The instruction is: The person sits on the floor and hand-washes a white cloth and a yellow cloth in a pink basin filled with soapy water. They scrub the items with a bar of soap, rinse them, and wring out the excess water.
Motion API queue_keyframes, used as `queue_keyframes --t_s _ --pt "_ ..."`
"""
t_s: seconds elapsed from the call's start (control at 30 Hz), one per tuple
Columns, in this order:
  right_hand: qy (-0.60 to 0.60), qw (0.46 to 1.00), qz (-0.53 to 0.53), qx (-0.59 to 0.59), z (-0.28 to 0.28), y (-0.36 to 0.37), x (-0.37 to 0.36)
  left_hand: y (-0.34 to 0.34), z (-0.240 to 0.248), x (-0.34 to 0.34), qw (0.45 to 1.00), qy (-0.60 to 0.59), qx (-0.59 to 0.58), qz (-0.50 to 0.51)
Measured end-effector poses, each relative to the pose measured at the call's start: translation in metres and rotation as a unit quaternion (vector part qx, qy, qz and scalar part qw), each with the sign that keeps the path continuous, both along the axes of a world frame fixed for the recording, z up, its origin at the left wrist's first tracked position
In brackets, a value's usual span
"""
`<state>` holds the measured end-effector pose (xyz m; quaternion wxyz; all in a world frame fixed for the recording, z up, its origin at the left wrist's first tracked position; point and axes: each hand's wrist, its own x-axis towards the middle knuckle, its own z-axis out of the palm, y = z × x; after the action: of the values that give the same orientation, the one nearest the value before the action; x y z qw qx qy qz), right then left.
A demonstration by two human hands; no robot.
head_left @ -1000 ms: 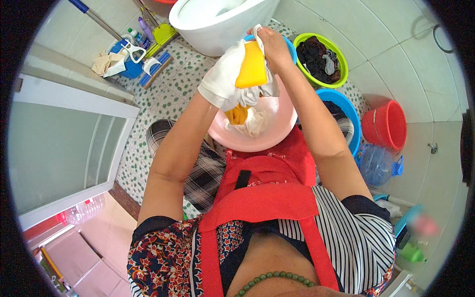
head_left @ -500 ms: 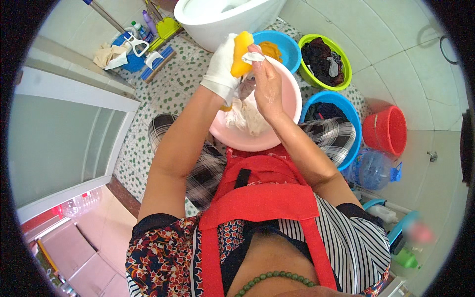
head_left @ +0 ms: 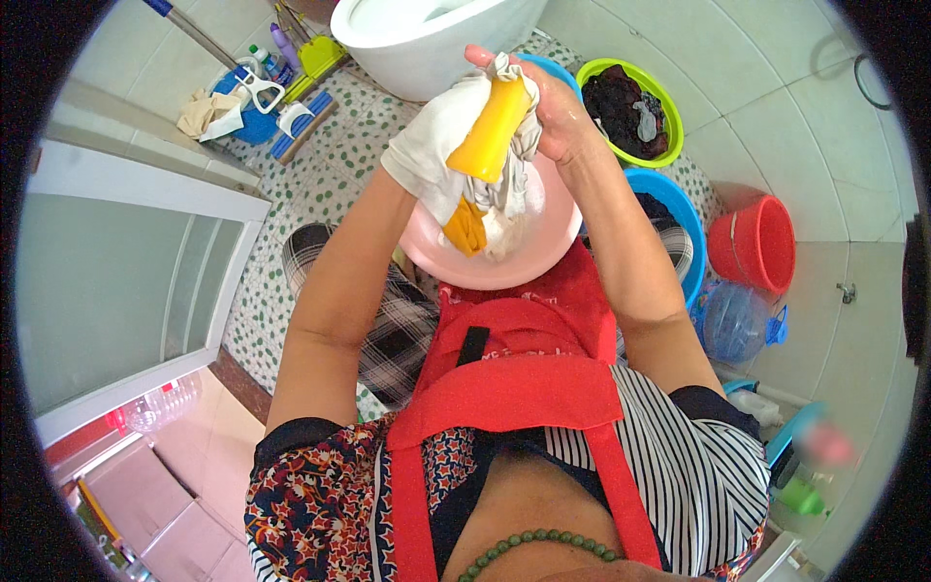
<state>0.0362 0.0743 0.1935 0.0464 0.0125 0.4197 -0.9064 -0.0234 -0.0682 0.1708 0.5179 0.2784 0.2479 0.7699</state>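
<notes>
White wet cloth (head_left: 427, 155) covers my left hand (head_left: 441, 126) down to the wrist and hides its fingers. Against it rests a smooth, bright yellow block (head_left: 493, 131) that looks like a bar of soap. My right hand (head_left: 561, 112) is closed round the cloth's bunched far edge, beside the block, with its thumb sticking up. A mustard-yellow patch of fabric (head_left: 465, 228) hangs under the left hand, over the pink basin (head_left: 504, 276). Soaked white cloth (head_left: 509, 233) shows inside the basin, partly hidden by what I hold.
A white toilet (head_left: 407, 58) stands ahead. On the right are a lime-green basin (head_left: 676, 126) of dark laundry, a blue basin (head_left: 693, 218), a red bucket (head_left: 752, 242) and a large water bottle (head_left: 734, 320). A white door (head_left: 136, 281) borders the left.
My right hand has turned and shifted right, spreading the cloth's edge. The yellow block has come down and right slightly, and more mustard fabric shows beneath.
</notes>
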Motion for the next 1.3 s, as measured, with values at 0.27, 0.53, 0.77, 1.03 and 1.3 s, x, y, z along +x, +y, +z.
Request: queue_keyframes --t_s 0.27,0.53,0.77,1.03,1.3 --pt "0.034 0.993 -0.043 0.105 0.003 -0.012 0.001 -0.009 0.037 0.02 0.978 0.136 -0.143 0.066" --pt "0.1 0.927 -0.196 0.304 -0.046 -0.012 -0.017 -0.008 0.012 0.013 0.823 0.504 -0.09 0.247" --pt "0.17 0.75 -0.325 0.55 -0.054 -0.038 0.008 0.016 -0.013 -0.003 0.969 -0.048 -0.166 0.175" --pt "0.012 0.884 -0.335 0.325 -0.047 -0.028 0.032 0.02 -0.019 -0.017 0.973 -0.066 -0.1 0.197" --pt "0.056 0.846 -0.313 0.427 -0.059 -0.041 0.015 0.02 -0.007 -0.007 0.958 -0.031 -0.181 0.222"
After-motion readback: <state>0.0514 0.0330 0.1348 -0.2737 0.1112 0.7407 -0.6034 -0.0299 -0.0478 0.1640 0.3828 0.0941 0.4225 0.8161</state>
